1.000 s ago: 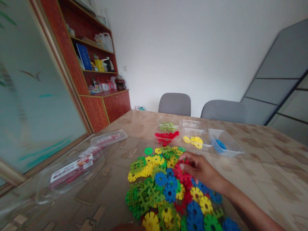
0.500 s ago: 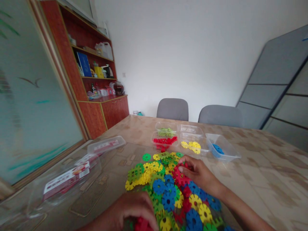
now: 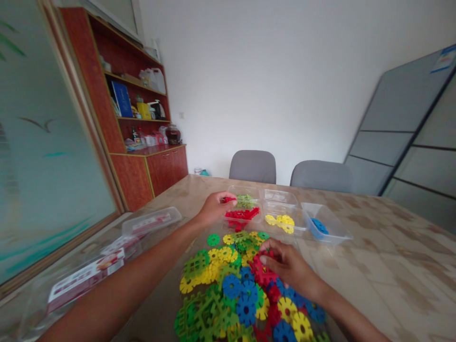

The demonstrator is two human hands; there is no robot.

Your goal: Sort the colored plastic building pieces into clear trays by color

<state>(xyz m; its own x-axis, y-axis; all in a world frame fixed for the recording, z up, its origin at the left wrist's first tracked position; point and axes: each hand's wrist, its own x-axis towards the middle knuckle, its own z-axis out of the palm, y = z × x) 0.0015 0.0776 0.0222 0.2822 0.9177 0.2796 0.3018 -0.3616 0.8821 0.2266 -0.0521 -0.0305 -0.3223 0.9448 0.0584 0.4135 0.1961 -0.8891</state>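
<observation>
A heap of flat plastic gear and grid pieces (image 3: pixel 235 285) in red, yellow, green and blue lies on the table in front of me. My left hand (image 3: pixel 213 207) reaches out over the clear container of red pieces (image 3: pixel 243 216), fingers closed on a red piece. My right hand (image 3: pixel 285 263) rests on the heap with its fingers pinched round red pieces (image 3: pixel 262 271). Beyond stand clear containers with green pieces (image 3: pixel 246 199), yellow pieces (image 3: pixel 281 220) and a blue piece (image 3: pixel 319 226).
The patterned table (image 3: pixel 392 266) stretches right and back. Clear lids and a labelled plastic box (image 3: pixel 85 278) lie at the left. Two grey chairs (image 3: pixel 252 166) stand at the far edge. A red wooden shelf unit (image 3: pixel 138 123) is at the back left.
My left hand came up from the near edge with a red piece and stretched forward to the container of red pieces. My right hand stayed on the heap, gripping red pieces.
</observation>
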